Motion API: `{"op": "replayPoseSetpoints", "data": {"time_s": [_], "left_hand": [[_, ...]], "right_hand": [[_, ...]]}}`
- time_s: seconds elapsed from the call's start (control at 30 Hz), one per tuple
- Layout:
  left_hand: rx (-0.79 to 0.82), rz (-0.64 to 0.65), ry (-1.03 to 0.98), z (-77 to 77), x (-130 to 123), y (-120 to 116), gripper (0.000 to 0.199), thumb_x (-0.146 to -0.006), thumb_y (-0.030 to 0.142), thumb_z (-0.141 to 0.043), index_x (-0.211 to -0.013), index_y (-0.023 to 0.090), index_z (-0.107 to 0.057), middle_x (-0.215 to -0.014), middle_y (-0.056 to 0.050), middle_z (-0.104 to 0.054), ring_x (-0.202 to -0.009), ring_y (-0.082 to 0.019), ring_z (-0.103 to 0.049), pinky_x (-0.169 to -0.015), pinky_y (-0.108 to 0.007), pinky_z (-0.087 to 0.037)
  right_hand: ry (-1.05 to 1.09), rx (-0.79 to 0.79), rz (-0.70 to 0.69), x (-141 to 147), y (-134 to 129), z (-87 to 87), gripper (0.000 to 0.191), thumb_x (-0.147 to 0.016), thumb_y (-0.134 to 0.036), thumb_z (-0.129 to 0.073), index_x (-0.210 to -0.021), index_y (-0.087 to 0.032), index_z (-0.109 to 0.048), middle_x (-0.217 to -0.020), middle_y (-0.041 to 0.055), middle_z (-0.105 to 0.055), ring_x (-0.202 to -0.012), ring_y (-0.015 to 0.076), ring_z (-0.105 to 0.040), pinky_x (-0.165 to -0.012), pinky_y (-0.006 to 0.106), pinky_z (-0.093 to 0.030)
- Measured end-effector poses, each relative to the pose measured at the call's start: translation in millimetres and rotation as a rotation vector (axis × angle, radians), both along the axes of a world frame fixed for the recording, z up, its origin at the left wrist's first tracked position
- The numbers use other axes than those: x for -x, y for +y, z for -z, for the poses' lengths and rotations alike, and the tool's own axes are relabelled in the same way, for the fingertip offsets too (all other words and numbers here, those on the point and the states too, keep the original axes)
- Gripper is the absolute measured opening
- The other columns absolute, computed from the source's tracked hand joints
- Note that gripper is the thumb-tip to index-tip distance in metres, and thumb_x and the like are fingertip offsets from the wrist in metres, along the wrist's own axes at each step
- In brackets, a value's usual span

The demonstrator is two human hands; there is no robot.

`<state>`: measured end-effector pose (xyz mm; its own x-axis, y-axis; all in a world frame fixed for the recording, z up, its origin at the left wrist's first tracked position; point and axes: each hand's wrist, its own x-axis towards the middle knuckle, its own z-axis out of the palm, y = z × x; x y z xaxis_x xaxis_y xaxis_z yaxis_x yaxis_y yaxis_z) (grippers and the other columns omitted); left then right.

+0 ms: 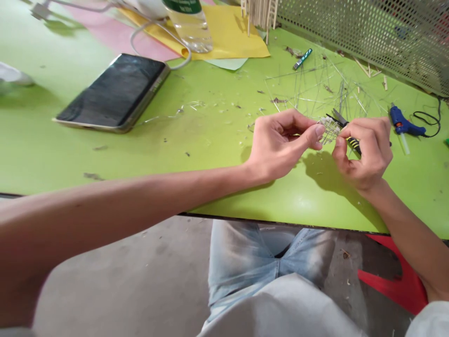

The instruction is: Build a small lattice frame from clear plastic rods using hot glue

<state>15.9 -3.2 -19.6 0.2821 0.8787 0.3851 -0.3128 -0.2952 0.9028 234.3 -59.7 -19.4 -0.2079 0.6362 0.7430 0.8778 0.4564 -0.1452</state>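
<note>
Between my two hands, above the green table, is a small pale wire lattice (329, 131). My left hand (282, 145) pinches its left side between thumb and fingers. At the lattice's right edge my right hand (366, 150) is closed, thumb and index finger nearly together; what they hold, if anything, is too small to make out. Behind my right hand lies a tool with black and yellow handles (354, 145), partly hidden by the fingers. Thin clear strands (312, 98) are scattered on the table beyond my hands.
A blue glue gun (405, 122) with a cord lies at the right. A dark tablet-like device (115, 93) is on the left. Farther back are a water bottle (192, 28), yellow paper (233, 35), a green cutter (303, 59) and a perforated metal panel (372, 35).
</note>
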Motion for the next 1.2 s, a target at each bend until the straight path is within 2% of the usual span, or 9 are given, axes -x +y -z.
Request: {"op": "replayPoseSetpoints", "data": {"time_s": [0.1, 0.33, 0.43, 0.57, 0.73, 0.8, 0.87, 1.0, 1.2], "left_hand": [[0.046, 0.008, 0.021, 0.3, 0, 0, 0.049, -0.089, 0.065, -0.097, -0.089, 0.02, -0.076, -0.081, -0.003, -0.085, -0.073, -0.017, -0.084, -0.069, -0.028, -0.07], [0.084, 0.031, 0.058, -1.4, 3, 1, 0.048, -0.092, 0.062, -0.096, -0.09, 0.02, -0.073, -0.084, -0.002, -0.084, -0.078, -0.018, -0.086, -0.074, -0.03, -0.072], [0.102, 0.087, 0.049, -4.8, 3, 2, 0.05, -0.088, 0.062, -0.099, -0.088, 0.02, -0.072, -0.085, -0.001, -0.084, -0.077, -0.017, -0.085, -0.076, -0.03, -0.072], [0.14, 0.172, 0.027, -7.4, 3, 5, 0.043, -0.082, 0.049, -0.106, -0.099, 0.021, -0.078, -0.084, 0.001, -0.082, -0.077, -0.016, -0.084, -0.075, -0.027, -0.07], [0.176, 0.262, 0.104, -5.2, 4, 9, 0.032, -0.09, 0.037, -0.098, -0.114, 0.02, -0.083, -0.077, 0.002, -0.08, -0.07, -0.016, -0.081, -0.069, -0.026, -0.068], [0.167, 0.279, 0.128, -4.6, 5, 10, 0.024, -0.093, 0.035, -0.094, -0.11, 0.02, -0.085, -0.08, 0.0, -0.081, -0.071, -0.015, -0.08, -0.07, -0.027, -0.067], [0.148, 0.272, 0.156, -5.2, 6, 11, 0.017, -0.094, 0.031, -0.09, -0.105, 0.019, -0.085, -0.084, -0.002, -0.083, -0.075, -0.015, -0.08, -0.073, -0.028, -0.067], [0.064, 0.195, 0.266, -9.4, 8, 14, 0.009, -0.09, 0.025, -0.088, -0.094, 0.017, -0.085, -0.09, -0.004, -0.085, -0.084, -0.016, -0.079, -0.078, -0.028, -0.064], [0.045, 0.175, 0.313, -9.3, 9, 19, 0.007, -0.089, 0.023, -0.086, -0.09, 0.016, -0.084, -0.087, -0.005, -0.084, -0.078, -0.015, -0.076, -0.074, -0.028, -0.061]], "right_hand": [[-0.022, -0.032, -0.034, 1, 0, -3.3, 0.011, -0.113, -0.04, -0.07, -0.119, -0.032, -0.075, -0.118, 0.011, -0.079, -0.115, 0.0362, -0.075, -0.107, 0.063, -0.059], [-0.226, -0.37, -0.06, 2, 4, -4.1, 0.015, -0.11, -0.033, -0.072, -0.124, -0.03, -0.074, -0.108, 0.0069, -0.082, -0.094, 0.0281, -0.077, -0.082, 0.05, -0.062], [-0.148, -0.274, -0.063, 1, 6, -2.0, 0.012, -0.112, -0.029, -0.068, -0.123, -0.03, -0.072, -0.11, 0.0085, -0.082, -0.096, 0.0282, -0.078, -0.088, 0.051, -0.065], [-0.05, -0.239, -0.183, 0, 8, -1.6, 0.02, -0.11, -0.022, -0.069, -0.129, -0.03, -0.07, -0.109, 0.0076, -0.081, -0.1, 0.0275, -0.081, -0.088, 0.045, -0.068], [-0.057, -0.19, -0.184, 8, 9, -3.8, 0.007, -0.11, -0.023, -0.069, -0.114, -0.028, -0.072, -0.103, 0.0057, -0.082, -0.096, 0.0248, -0.083, -0.087, 0.043, -0.072], [0.048, -0.15, -0.219, 14, 9, -2.2, 0.007, -0.11, -0.023, -0.07, -0.114, -0.028, -0.072, -0.103, 0.0039, -0.081, -0.097, 0.0222, -0.082, -0.085, 0.04, -0.072], [0.213, -0.084, -0.264, 19, 10, 1.3, 0.014, -0.11, -0.023, -0.072, -0.123, -0.029, -0.071, -0.106, 0.0016, -0.079, -0.094, 0.0184, -0.081, -0.081, 0.035, -0.071], [0.434, 0.057, -0.298, 18, 13, 8.1, 0.035, -0.11, -0.04, -0.079, -0.142, -0.033, -0.066, -0.107, 0.0002, -0.079, -0.092, 0.0176, -0.081, -0.082, 0.035, -0.074], [0.572, 0.269, -0.214, 13, 11, 8.6, 0.033, -0.109, -0.058, -0.076, -0.132, -0.034, -0.076, -0.117, 0.007, -0.083, -0.106, 0.0249, -0.083, -0.096, 0.044, -0.075]]}}
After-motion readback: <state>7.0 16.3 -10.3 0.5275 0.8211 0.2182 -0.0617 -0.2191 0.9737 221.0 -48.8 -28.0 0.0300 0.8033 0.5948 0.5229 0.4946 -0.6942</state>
